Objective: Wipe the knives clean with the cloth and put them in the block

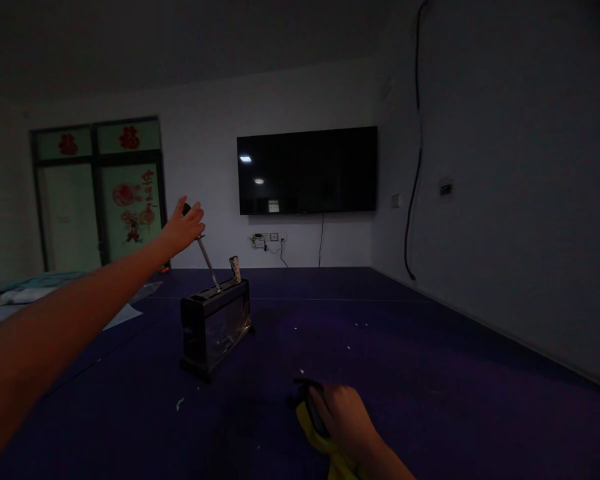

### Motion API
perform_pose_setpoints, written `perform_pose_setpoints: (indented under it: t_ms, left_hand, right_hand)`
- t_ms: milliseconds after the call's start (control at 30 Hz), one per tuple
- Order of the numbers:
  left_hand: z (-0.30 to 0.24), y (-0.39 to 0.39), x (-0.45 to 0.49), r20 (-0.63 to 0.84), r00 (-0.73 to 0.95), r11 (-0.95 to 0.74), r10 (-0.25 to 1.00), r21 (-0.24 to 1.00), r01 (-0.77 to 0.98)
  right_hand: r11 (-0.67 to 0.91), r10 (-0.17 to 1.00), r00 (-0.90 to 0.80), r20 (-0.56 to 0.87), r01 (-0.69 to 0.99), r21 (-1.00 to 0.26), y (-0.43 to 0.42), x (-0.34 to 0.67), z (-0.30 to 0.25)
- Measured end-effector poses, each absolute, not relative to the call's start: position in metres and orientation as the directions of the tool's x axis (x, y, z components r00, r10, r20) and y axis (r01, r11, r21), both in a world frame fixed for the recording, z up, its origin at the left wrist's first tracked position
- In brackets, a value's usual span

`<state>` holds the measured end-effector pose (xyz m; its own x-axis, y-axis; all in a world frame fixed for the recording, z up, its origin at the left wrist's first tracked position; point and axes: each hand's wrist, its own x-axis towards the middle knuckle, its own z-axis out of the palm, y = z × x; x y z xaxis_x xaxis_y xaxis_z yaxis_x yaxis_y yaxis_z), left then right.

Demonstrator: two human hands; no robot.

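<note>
As left hand [183,228] grips it, screwdriver [208,263] slanted, tip down-right.

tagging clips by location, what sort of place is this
Likely a sparse, dim indoor room, perhaps a lounge or meeting room: a large wall-mounted television, glazed doors with red paper decorations, and wall sockets below the screen.

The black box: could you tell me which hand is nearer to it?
Left. The left hand hovers above the black box, holding a tool; the right hand lies apart, nearer the camera.
</note>
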<state>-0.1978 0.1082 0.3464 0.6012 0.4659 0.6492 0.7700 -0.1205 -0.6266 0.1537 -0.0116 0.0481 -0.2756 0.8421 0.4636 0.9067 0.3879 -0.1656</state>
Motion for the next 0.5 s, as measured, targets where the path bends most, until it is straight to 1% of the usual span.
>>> perform_pose_setpoints:
  t_ms: [133,333,500]
  left_hand:
    - [0.345,0.13,-0.168,0.643,0.614,-0.148,0.458,-0.626,0.766]
    - [0.337,0.15,-0.144,0.595,0.629,-0.217,0.501,-0.617,0.756]
    - [0.305,0.16,-0.141,0.537,0.617,-0.256,0.575,-0.599,0.759]
  right_hand:
    - [0.387,0.847,-0.274,0.456,0.906,-0.173,-0.012,0.154,0.05]
    - [0.396,0.849,-0.276,0.451,0.897,-0.197,-0.014,0.154,0.052]
    - [0.402,0.847,-0.274,0.457,0.891,-0.212,-0.017,0.153,0.055]
